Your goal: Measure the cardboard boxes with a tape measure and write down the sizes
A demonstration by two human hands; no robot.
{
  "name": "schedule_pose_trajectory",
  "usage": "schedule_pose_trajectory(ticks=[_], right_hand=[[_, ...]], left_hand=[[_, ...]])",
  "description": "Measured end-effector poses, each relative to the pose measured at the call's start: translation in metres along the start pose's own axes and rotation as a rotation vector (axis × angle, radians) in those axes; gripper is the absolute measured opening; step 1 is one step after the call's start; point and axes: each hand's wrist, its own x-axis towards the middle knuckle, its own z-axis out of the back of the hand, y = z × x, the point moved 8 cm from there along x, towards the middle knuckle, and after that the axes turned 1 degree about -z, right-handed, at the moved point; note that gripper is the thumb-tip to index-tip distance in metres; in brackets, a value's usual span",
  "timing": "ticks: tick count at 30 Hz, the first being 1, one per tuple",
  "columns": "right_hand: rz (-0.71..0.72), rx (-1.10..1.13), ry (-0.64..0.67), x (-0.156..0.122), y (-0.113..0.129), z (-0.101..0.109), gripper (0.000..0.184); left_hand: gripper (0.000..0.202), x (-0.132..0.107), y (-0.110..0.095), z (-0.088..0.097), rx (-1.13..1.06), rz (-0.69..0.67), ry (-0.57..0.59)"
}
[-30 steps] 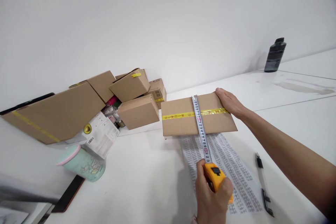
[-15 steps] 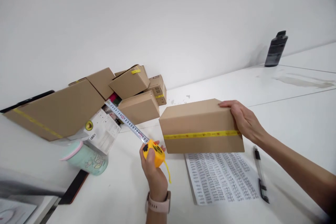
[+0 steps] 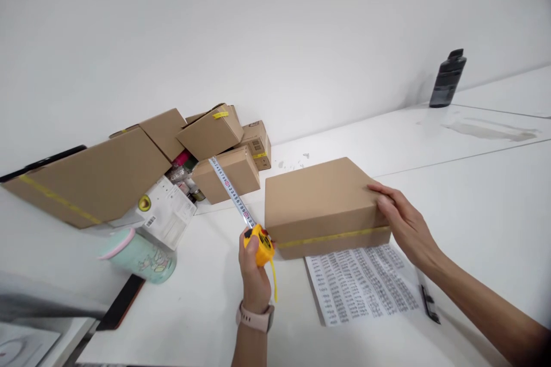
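A brown cardboard box (image 3: 318,198) with a yellow tape stripe along its front face lies on the white table. My right hand (image 3: 402,223) grips its right end, fingers pressed on the top edge. My left hand (image 3: 253,266) is closed round a yellow tape measure (image 3: 261,242) at the box's front left corner. The white blade (image 3: 230,189) sticks out up and to the left, away from the box. A watch sits on my left wrist.
A printed sheet (image 3: 361,284) lies in front of the box, with a pen (image 3: 426,295) at its right. A pile of cardboard boxes (image 3: 215,149), a white package (image 3: 166,215) and a green tumbler (image 3: 138,255) lie at the left. A dark bottle (image 3: 447,78) stands far right.
The tape was taken off the top of the box and my left hand swung it to the box's left corner. My right hand tipped the box so the tape stripe now faces front.
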Motion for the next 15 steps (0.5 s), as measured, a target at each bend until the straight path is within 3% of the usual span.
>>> schedule_pose_trajectory(ticks=[3, 6, 11, 13, 15], right_hand=[[0.025, 0.059, -0.023, 0.024, 0.010, -0.005, 0.034], [0.024, 0.093, -0.055, 0.048, 0.000, -0.011, 0.032], [-0.005, 0.033, -0.115, 0.051, -0.024, -0.013, 0.043], [0.026, 0.045, -0.222, 0.042, -0.018, 0.000, 0.043], [0.037, 0.140, -0.265, 0.035, -0.008, 0.011, 0.041]], left_hand=[[0.044, 0.009, -0.003, -0.016, 0.015, -0.050, 0.026], [0.046, 0.013, 0.001, -0.028, 0.062, -0.040, 0.052], [0.055, -0.010, -0.015, -0.029, 0.208, -0.089, 0.050], [0.064, -0.030, -0.021, -0.033, 0.276, -0.083, 0.162], [0.070, -0.052, -0.015, -0.039, 0.329, 0.022, 0.357]])
